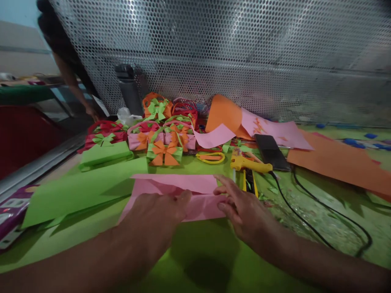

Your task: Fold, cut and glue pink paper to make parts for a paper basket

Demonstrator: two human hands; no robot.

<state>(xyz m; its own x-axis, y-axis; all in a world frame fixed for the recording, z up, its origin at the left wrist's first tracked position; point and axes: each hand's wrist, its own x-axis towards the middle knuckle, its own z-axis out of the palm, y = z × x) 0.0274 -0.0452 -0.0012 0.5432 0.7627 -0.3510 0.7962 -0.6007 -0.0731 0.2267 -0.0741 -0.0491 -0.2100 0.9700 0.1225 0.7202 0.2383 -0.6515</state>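
Note:
A pink paper sheet [183,185], folded over along its far part, lies on the green table [214,260] in front of me. My left hand [159,211] rests on its near left part, fingers curled down with the thumb pressing a crease. On the sheet's right edge my right hand [241,205] lies with fingers stretched out flat. Neither hand lifts the sheet.
Green paper sheets [79,191] lie left. Behind stand several paper gift baskets with bows [161,140]. A yellow glue gun [249,165] with black cable [320,207], a phone [270,150], orange paper [339,160] and pink paper [275,130] lie right. Perforated metal wall [232,53] behind; another person's arm [76,87] far left.

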